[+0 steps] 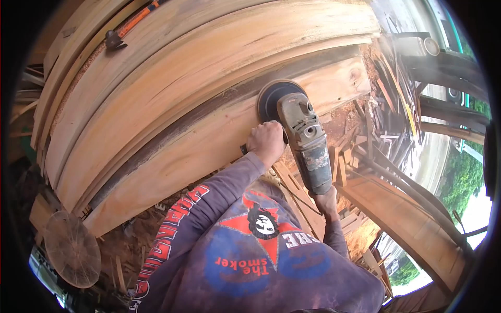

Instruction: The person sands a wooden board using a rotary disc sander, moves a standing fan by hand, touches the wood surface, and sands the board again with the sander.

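An angle grinder (309, 133) with a scuffed grey gear head and a dark body lies across the near wooden plank (209, 138). Its round, dark disc (269, 101) is over the plank's face, near the right end; whether it presses on the wood I cannot tell. My left hand (266, 142) is wrapped round the side handle, close to the disc. Around the rear end of the body my right hand (326, 203) is closed, partly hidden by the tool. Long, pale boards (219, 57) lie side by side beyond the near plank.
A hammer (116, 40) with an orange handle rests on the far boards. A round wire fan guard (72, 249) stands at lower left. Wood offcuts (360, 141) and sawdust pile up on the right, beside a wide leaning board (402, 219). Dark beams (449, 107) stick in from the right.
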Motion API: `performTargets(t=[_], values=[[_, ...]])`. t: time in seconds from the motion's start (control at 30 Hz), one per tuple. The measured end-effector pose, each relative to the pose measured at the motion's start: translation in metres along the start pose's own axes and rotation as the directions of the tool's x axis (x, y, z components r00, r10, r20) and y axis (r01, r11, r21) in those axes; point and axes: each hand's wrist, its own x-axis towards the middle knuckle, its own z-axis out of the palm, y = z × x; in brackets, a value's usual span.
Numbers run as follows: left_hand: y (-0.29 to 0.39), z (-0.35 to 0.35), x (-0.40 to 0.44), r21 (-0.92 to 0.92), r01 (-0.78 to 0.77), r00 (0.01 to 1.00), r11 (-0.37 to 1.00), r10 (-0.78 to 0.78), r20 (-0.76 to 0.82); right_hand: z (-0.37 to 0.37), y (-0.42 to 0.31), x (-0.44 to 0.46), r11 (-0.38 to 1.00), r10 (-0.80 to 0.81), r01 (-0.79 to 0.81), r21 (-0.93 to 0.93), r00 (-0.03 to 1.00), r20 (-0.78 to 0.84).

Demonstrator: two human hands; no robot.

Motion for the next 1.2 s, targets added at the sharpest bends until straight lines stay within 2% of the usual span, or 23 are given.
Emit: performTargets(t=[0.13,0.23,0.4,0.67,0.73,0.8,0.83,0.93,0.97,1.2], values=[[0.035,0.003,0.03,0.009,-0.045,0.999,0.999,0.044,0.021,-0.022,0.017,0.018,0.998,0.061,-0.061,-0.032,0.998,-0.02],[0.06,0.001,0.053,0.006,-0.072,0.997,0.997,0.072,-0.001,-0.036,0.024,0.034,1.0,0.017,-0.018,-0.001,0.998,-0.063],[0.103,0.007,0.101,0.056,-0.199,0.98,0.978,0.197,0.035,-0.07,0.011,0.055,0.985,0.117,-0.108,0.138,0.991,-0.062],[0.16,0.013,0.157,0.097,-0.295,0.956,0.951,0.295,0.014,-0.111,0.022,0.095,0.98,0.099,-0.068,0.185,0.982,-0.163],[0.175,0.019,0.175,0.1,-0.286,0.958,0.953,0.285,0.025,-0.123,0.015,0.104,0.978,0.149,-0.119,0.173,0.973,-0.174],[0.19,0.021,0.187,0.091,-0.298,0.954,0.95,0.295,0.045,-0.133,0.029,0.114,0.978,0.113,-0.07,0.197,0.97,-0.215],[0.197,0.023,0.193,0.098,-0.289,0.957,0.952,0.285,0.052,-0.139,0.039,0.122,0.976,0.145,-0.111,0.187,0.973,-0.179],[0.216,0.027,0.211,0.11,-0.297,0.955,0.948,0.294,0.049,-0.158,0.031,0.133,0.967,0.142,-0.099,0.236,0.975,-0.171],[0.224,0.027,0.219,0.102,-0.271,0.96,0.957,0.261,0.104,-0.164,0.031,0.141,0.969,0.149,-0.11,0.221,0.974,-0.169],[0.257,0.032,0.249,0.07,-0.273,0.959,0.96,0.265,0.1,-0.186,0.042,0.164,0.959,0.204,-0.163,0.23,0.965,-0.165]])
